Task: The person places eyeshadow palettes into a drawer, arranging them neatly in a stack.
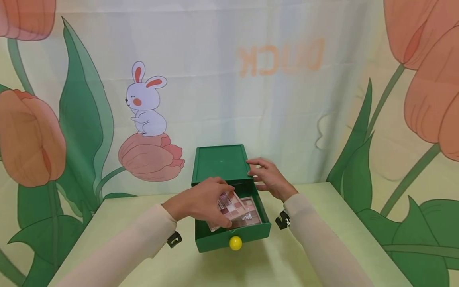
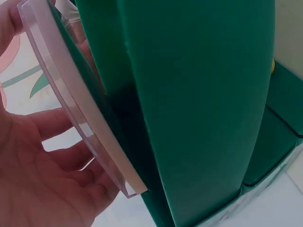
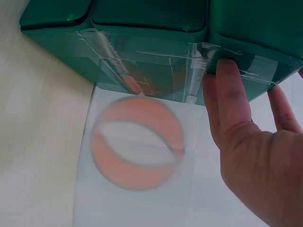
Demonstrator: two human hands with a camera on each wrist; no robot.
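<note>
My left hand [image 1: 202,200] grips an eyeshadow palette [image 1: 234,207] by its edges, tilted over the pulled-out drawer [image 1: 211,244] of a green drawer box [image 1: 220,162]. In the left wrist view, the palette [image 2: 78,101] appears edge-on beside the green drawer wall, with a clear lid and a pale base. A second palette [image 1: 255,217] lies in the drawer, partly covered by the held one. With fairly straight fingers, my right hand [image 1: 272,179] touches the box's right side; in the right wrist view, its fingertips [image 3: 229,68] rest near clear tape there.
A yellow ball knob [image 1: 235,243] sticks out from the drawer front. The box stands on a pale table [image 1: 143,227], against a curtain [image 1: 215,79] printed with tulips and a rabbit. More green drawer units [image 3: 149,14] adjoin, joined by clear tape.
</note>
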